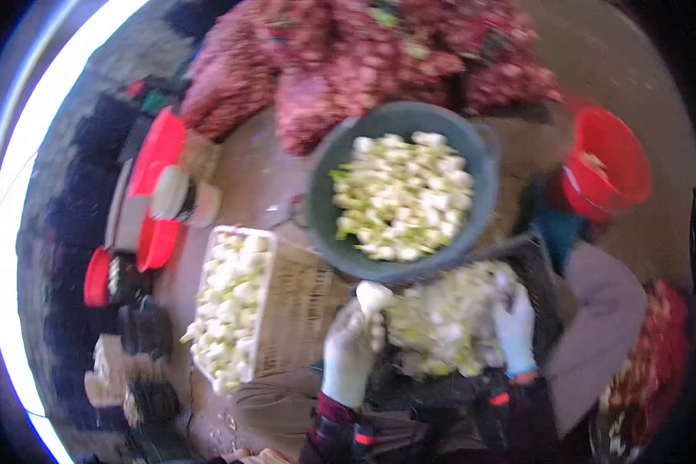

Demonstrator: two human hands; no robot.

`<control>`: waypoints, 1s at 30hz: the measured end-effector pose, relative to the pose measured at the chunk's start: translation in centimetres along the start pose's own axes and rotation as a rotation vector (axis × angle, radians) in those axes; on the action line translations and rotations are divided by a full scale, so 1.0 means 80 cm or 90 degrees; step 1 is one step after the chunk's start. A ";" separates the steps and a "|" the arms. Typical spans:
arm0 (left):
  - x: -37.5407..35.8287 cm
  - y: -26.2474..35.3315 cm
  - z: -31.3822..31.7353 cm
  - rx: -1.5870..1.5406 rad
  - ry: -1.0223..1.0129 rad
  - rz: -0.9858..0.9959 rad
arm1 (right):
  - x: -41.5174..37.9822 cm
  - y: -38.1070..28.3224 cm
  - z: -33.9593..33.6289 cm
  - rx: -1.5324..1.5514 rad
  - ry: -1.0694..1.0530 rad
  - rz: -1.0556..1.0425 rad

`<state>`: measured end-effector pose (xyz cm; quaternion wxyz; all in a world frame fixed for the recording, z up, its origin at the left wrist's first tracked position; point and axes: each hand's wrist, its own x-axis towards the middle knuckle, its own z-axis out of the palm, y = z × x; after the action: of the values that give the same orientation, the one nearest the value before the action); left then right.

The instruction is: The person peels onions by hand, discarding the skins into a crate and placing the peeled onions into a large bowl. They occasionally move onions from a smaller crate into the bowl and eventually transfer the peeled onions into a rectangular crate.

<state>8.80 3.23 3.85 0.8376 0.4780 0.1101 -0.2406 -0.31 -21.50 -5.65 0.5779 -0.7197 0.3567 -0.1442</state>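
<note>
My left hand [349, 352], in a white glove with dirty grey fingers, is closed on a peeled white bulb [373, 296] that looks like an onion. It is at the left end of a dark crate [545, 267], just below the tub's near rim. Pale, greenish-white peelings and pieces [448, 317] fill much of the crate, smeared by motion. My right hand [515, 325], also gloved, is over the crate's right part beside the peelings; its fingers are blurred, and I cannot tell whether they hold anything.
A large grey-green tub [317, 201] of peeled bulbs stands ahead. At left is a white crate [267, 309] full of bulbs. Pink-red mesh sacks [317, 100] are piled behind. A red bucket [603, 174] stands right; another red sack [657, 356] lies lower right. Red basins [158, 155] are far left.
</note>
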 end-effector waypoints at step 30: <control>0.533 -0.153 0.016 1.121 -0.179 -0.136 | 0.010 -0.026 -0.005 -0.036 -0.052 0.076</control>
<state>39.18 -15.77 -22.26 0.1464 0.9006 -0.1739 -0.3705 0.72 -22.15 -3.78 0.5789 -0.7185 0.3790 -0.0700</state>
